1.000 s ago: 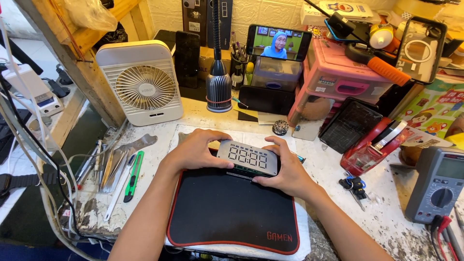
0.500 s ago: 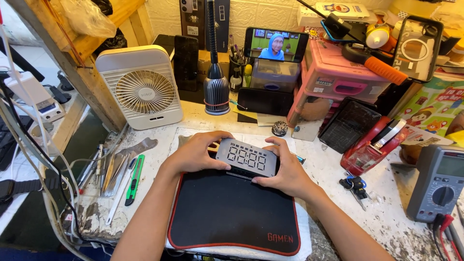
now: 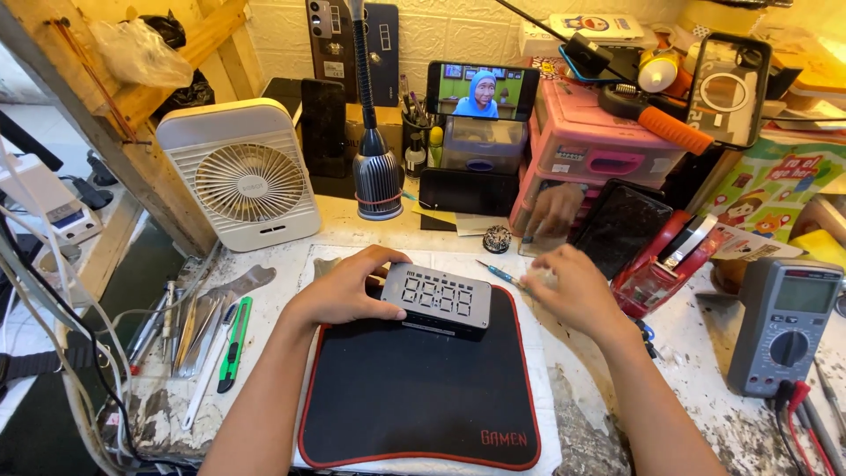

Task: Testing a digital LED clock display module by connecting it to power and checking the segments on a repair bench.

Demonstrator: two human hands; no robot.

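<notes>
- The digital clock (image 3: 438,301), a grey block with a segment display, is lying at the centre of the frame on the upper edge of the black mat (image 3: 414,397); its casing is looking closed, so any opening work seems not yet begun.
- The left hand (image 3: 339,291) is gripping the clock's left end, fingers curled over its top edge.
- The right hand (image 3: 573,291) is off the clock, hovering just right of it by the small screwdriver (image 3: 498,274); its fingers are blurred, so I cannot tell whether they are holding anything.
- Around it: a white fan (image 3: 240,176) at upper left, hand tools (image 3: 207,322) lying at lower left, a multimeter (image 3: 784,326) at right, a pink drawer box (image 3: 599,141) behind.
- Nothing is standing between the hands and the clock; the table (image 3: 705,388) is crowded on both sides.
</notes>
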